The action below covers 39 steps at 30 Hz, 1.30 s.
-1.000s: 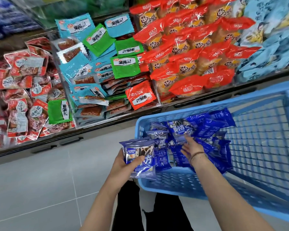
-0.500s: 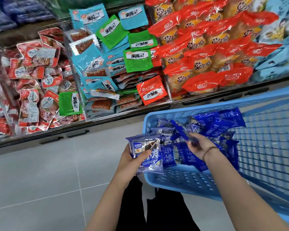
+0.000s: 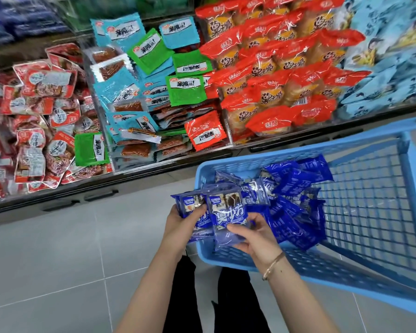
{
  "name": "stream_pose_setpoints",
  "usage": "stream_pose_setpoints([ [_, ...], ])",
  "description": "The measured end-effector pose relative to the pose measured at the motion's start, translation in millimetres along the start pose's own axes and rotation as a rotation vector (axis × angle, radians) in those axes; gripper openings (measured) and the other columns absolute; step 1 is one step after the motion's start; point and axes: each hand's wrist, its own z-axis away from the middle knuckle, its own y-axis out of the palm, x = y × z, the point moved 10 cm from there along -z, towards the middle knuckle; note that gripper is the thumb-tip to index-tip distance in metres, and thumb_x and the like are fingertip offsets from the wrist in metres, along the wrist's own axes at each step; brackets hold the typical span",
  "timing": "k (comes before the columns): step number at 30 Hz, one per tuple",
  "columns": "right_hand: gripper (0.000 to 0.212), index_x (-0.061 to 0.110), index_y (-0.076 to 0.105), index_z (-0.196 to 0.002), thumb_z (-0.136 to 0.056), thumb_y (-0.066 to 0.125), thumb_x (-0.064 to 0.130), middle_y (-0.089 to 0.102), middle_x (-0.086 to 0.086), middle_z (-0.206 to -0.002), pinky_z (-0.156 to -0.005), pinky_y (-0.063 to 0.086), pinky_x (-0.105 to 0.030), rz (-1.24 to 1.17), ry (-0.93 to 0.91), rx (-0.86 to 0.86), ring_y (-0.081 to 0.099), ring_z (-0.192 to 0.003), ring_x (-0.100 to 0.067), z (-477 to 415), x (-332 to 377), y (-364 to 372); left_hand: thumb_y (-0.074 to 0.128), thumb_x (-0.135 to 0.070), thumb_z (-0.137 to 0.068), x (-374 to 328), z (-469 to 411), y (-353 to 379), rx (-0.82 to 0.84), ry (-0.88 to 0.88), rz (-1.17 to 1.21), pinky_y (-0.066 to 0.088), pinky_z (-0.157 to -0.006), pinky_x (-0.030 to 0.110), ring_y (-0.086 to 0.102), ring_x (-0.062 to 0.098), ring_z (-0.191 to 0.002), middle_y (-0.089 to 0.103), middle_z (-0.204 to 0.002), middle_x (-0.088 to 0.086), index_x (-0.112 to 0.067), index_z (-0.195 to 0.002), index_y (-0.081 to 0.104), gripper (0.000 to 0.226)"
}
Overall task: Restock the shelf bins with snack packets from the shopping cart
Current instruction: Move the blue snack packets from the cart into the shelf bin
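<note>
By the cart's (image 3: 250, 160) corner, the left grip (image 3: 181, 221) held blue packets (image 3: 190, 205) and the right grip (image 3: 256, 236) pinched another packet (image 3: 228, 213). Shiny packets might slip onto the floor (image 3: 58, 260).

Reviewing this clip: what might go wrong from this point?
1. The left hand grips a few glossy blue packets while the right hand holds another packet beside the cart rim; one may slip onto the floor.
2. The shelf bins in view hold other snacks, already mixed, so misplacing seems possible.

packets (image 3: 296, 188) in cart (image 3: 380, 145), shelf bins (image 3: 168, 164) behind it
</note>
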Motion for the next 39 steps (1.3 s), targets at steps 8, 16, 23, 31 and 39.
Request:
stream_pose_setpoints([
  [8,0.03,0.014,0.05,-0.074,-0.073,0.071,-0.007,0.063,0.004,-0.053,-0.048,0.051,-0.021,0.127,0.026,0.078,0.064,-0.05,-0.008,38.0,24.2,-19.0,0.077,-0.02,-0.079,5.7,33.4,-17.7,-0.068,-0.091,0.002,0.058,-0.079,0.041,0.07,0.03,-0.089,0.071,-0.103,0.016,-0.006,-0.112,0.058,0.04],
  [16,0.039,0.01,0.045,-0.11,-0.08,0.067,-0.001,0.061,-0.01,-0.087,-0.063,0.054,-0.033,0.139,0.015,0.06,0.06,-0.075,-0.023,83.3,62.8,-41.4,0.074,-0.016,-0.081,-18.5,92.5,-35.0,-0.124,-0.049,0.189,0.053,-0.062,0.031,0.07,0.026,-0.073,0.074,-0.085,0.013,-0.007,-0.099,0.063,0.023],
  [23,0.038,0.015,0.037,-0.114,-0.086,0.057,-0.002,0.058,-0.017,-0.103,-0.072,0.053,-0.039,0.0,-0.107,0.036,0.061,-0.089,-0.029,130.3,106.6,-32.1,0.071,-0.016,-0.083,-46.1,133.0,-95.0,-0.143,0.023,0.312,0.053,-0.054,0.029,0.071,0.025,-0.063,0.074,-0.076,0.01,-0.01,-0.102,0.058,0.024],
  [31,0.022,0.011,0.045,-0.072,-0.093,0.045,0.003,0.051,-0.009,-0.073,-0.068,0.047,-0.032,-0.104,-0.193,-0.055,0.053,-0.071,-0.021,147.4,88.6,27.9,0.072,-0.019,-0.082,-99.1,135.2,-235.7,-0.172,0.119,0.326,0.051,-0.062,0.032,0.07,0.02,-0.06,0.074,-0.074,0.007,-0.013,-0.098,0.061,0.02],
  [39,0.02,0.012,0.052,-0.075,-0.093,0.045,0.008,0.058,-0.01,-0.075,-0.06,0.046,-0.031,-0.198,-0.111,-0.07,0.052,-0.071,-0.023,151.9,23.8,134.2,0.074,-0.022,-0.08,-125.4,132.8,-368.0,-0.228,0.139,0.278,0.05,-0.06,0.03,0.069,0.022,-0.071,0.073,-0.078,0.005,-0.013,-0.1,0.061,0.025],
])
